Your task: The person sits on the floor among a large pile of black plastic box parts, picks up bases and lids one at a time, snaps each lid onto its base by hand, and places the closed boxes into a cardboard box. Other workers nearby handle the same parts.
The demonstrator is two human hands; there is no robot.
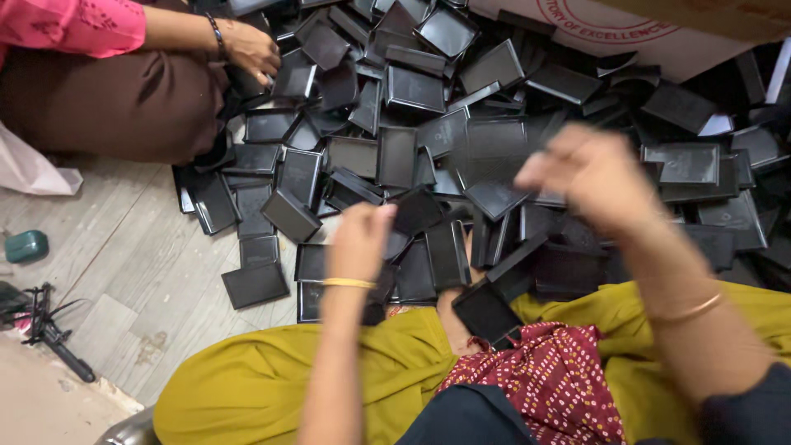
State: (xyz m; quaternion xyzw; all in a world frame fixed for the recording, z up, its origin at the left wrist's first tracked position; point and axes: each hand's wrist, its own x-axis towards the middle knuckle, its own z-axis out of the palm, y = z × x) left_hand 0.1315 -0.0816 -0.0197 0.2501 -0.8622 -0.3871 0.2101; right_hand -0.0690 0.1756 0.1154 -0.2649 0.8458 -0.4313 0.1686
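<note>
Grey wood-look floor (140, 272) carries everything, and the person sits on it with knees in mustard-yellow cloth (272, 379) and a red dotted fabric (552, 375) across the lap. One small black rectangular box tray (486, 311) rests against that lap, tilted, within easy reach. Just past it the left hand (360, 239), with a gold bangle at the wrist, reaches down to a black tray (416, 210) at the near edge of the heap; its grip seems to be pinching that tray's rim, though the fingers are partly hidden. The right hand (593, 177) is raised above the heap and blurred with motion, so whether its grip is clenched or released cannot be told, and nothing can be made out in it. Beyond both hands spreads the pile of black trays (461, 107): shallow, matte, raised rims, tumbled at every angle. Farther left, another person's hand (251, 48), below a pink sleeve (74, 25), touches the pile's edge. A white carton (626, 33) lies at the far side.
</note>
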